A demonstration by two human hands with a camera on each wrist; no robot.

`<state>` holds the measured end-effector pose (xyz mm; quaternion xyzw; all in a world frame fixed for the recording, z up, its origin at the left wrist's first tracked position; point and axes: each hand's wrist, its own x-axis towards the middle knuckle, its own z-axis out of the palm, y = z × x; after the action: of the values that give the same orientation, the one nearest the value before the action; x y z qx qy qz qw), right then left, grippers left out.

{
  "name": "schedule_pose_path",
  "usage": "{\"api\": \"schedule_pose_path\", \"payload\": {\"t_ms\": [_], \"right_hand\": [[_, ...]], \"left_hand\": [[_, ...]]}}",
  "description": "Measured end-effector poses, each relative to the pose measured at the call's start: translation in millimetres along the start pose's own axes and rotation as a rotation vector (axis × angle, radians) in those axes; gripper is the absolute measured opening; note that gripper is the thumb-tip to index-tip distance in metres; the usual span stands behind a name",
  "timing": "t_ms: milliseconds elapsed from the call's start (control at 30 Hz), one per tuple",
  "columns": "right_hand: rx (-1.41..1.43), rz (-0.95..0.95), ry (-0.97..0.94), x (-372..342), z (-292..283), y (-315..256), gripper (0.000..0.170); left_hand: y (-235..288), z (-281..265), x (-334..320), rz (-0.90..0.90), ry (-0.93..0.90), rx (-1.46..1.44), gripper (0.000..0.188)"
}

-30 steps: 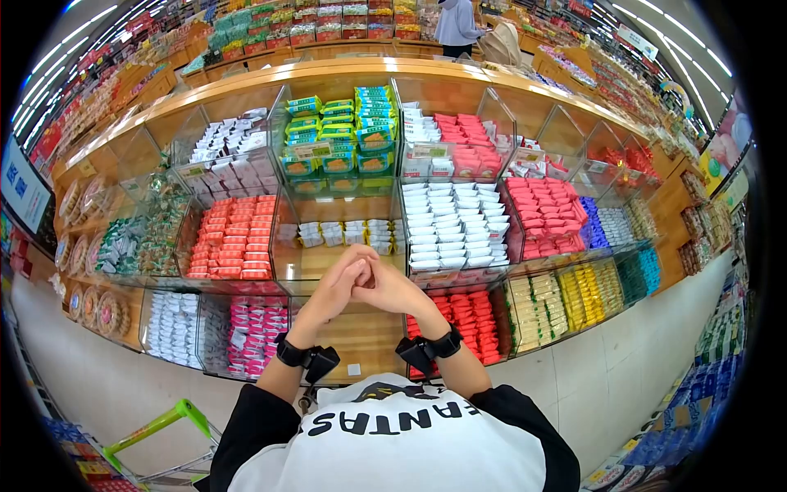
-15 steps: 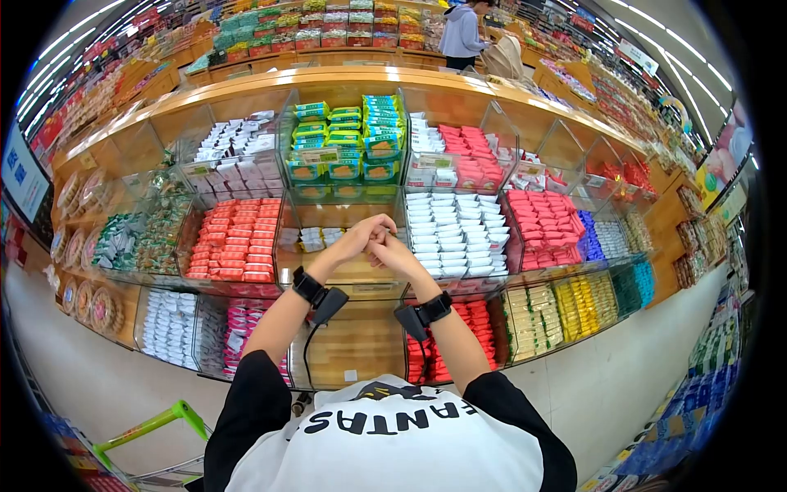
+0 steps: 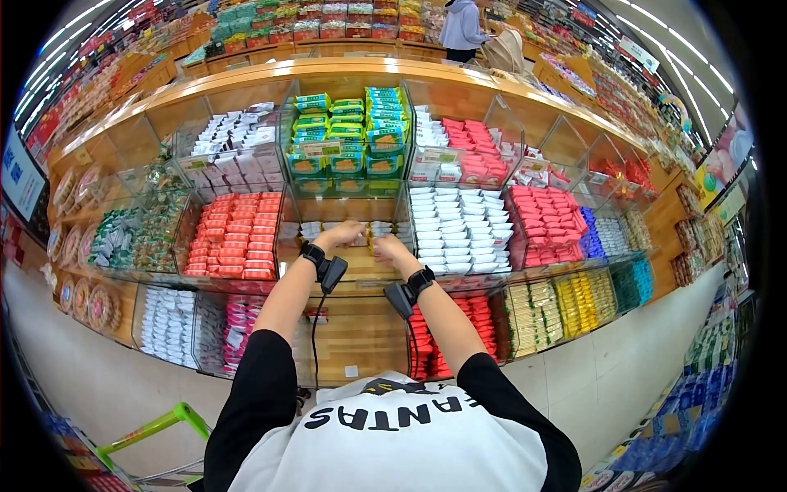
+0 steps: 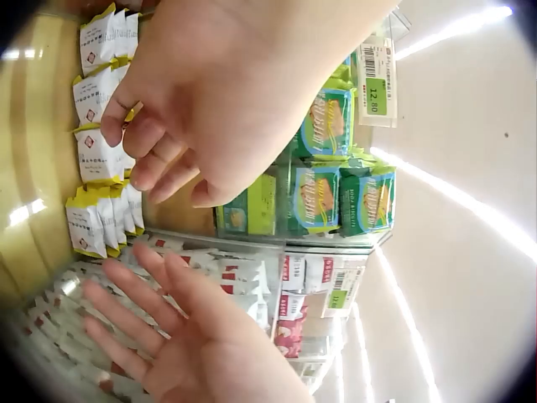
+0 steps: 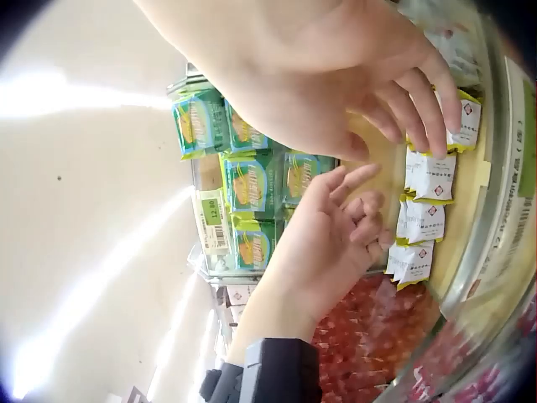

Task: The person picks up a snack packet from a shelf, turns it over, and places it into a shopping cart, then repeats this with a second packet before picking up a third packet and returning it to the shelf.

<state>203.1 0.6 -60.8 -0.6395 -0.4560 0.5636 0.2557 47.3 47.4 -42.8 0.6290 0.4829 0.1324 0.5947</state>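
My left hand (image 3: 343,234) and right hand (image 3: 394,251) are held out over the middle bin, a short gap between them. Neither holds anything. In the left wrist view the left hand's fingers (image 4: 155,159) hang loosely curled, while the right hand (image 4: 205,344) has its fingers spread. Below and beyond them, small white packets with yellow ends (image 3: 381,228) stand in short rows on the wooden bin floor; the right wrist view shows these packets (image 5: 432,175) past the right hand's fingertips. Behind the bin rise stacked green-and-blue biscuit packs (image 3: 311,162).
Clear plastic dividers separate the bins. Orange-red packets (image 3: 234,238) fill the bin on the left, white packets (image 3: 459,230) the one on the right. Red packets (image 3: 459,328) lie lower right. A green-handled cart (image 3: 152,430) stands lower left. Another person (image 3: 463,31) is beyond the display.
A second ago my hands were clasped together over the bin. They have since come apart, the left moving slightly left and the right slightly right, and both reach a little further forward.
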Motion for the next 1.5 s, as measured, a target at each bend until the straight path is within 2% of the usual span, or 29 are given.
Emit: {"api": "schedule_pose_path", "payload": {"t_ms": [67,100,167,267,367,433,500,567,633,667,700,800,900,1000,1033,1100,1133,1200,1267,1333,1400,1433,1500], "right_hand": [[0.128,0.121,-0.010,3.0,-1.0,2.5,0.026],[0.129,0.123,-0.007,4.9,-1.2,4.2,0.026],[0.133,0.104,-0.048,8.2,-3.0,7.7,0.026],[0.140,0.150,-0.011,-6.6,-2.0,-3.0,0.026],[0.208,0.132,0.003,28.9,0.2,29.3,0.028],[0.214,0.133,0.029,25.3,1.8,32.6,0.032],[0.268,0.140,0.058,21.4,2.8,36.0,0.034],[0.288,0.156,0.060,24.2,4.6,42.7,0.038],[0.294,0.109,0.082,14.0,8.0,39.8,0.045],[0.226,0.238,0.026,8.0,4.4,31.6,0.052],[0.225,0.240,0.028,7.9,5.0,34.7,0.052],[0.302,0.222,0.044,5.3,8.6,41.9,0.053],[0.320,0.232,0.067,-1.3,9.0,38.0,0.048],[0.247,0.248,0.041,-5.9,7.7,33.1,0.042],[0.238,0.232,0.036,-9.7,7.6,30.9,0.041],[0.231,0.218,0.031,-10.5,7.6,32.5,0.040],[0.231,0.215,0.018,-7.7,7.3,34.3,0.039],[0.235,0.215,0.009,-3.4,7.4,38.5,0.039],[0.261,0.201,0.018,-2.0,9.1,42.2,0.038],[0.243,0.215,0.024,-3.4,8.9,38.6,0.038],[0.225,0.229,0.029,-3.4,8.9,37.0,0.038],[0.227,0.225,0.034,-2.7,9.6,37.5,0.038],[0.228,0.221,0.037,-1.8,10.1,38.4,0.038]], "left_hand": [[-3.8,1.4,4.5,-0.028,-0.016,0.129,0.031],[-4.8,1.1,8.6,-0.028,-0.019,0.129,0.031],[-5.4,0.9,18.1,-0.070,-0.134,0.406,0.035],[-4.4,6.2,24.3,-0.061,-0.132,0.515,0.036],[-3.1,7.7,38.6,-0.086,-0.173,0.644,0.037],[11.3,11.5,30.8,-0.134,-0.206,0.803,0.037],[6.7,14.3,35.4,-0.136,-0.193,0.813,0.039],[-11.9,15.9,52.7,-0.060,-0.173,0.768,0.042],[-15.9,18.6,58.7,-0.119,-0.183,0.773,0.043],[-26.6,18.9,68.0,-0.049,-0.183,0.804,0.042],[-26.5,19.2,67.5,0.021,-0.181,0.834,0.041],[-24.5,22.7,63.3,-0.014,-0.144,0.834,0.041],[-57.0,26.8,104.2,0.044,-0.157,0.823,0.037],[-10.2,29.5,63.9,0.060,-0.164,0.871,0.031],[-18.9,31.2,69.9,0.061,-0.168,0.872,0.031],[-39.4,34.3,81.2,0.258,-0.055,1.008,0.028],[-42.9,33.3,84.7,0.259,-0.057,1.009,0.028],[-47.7,32.5,90.2,0.448,-0.103,1.050,0.027],[-74.7,38.9,118.4,0.378,-0.133,1.044,0.027],[-64.0,41.0,112.9,0.310,-0.159,1.038,0.027],[-41.9,40.9,97.4,0.257,-0.321,1.189,0.029],[-30.5,41.4,83.3,0.257,-0.324,1.189,0.029],[-16.4,42.6,63.3,0.062,-0.148,0.897,0.032]]}}
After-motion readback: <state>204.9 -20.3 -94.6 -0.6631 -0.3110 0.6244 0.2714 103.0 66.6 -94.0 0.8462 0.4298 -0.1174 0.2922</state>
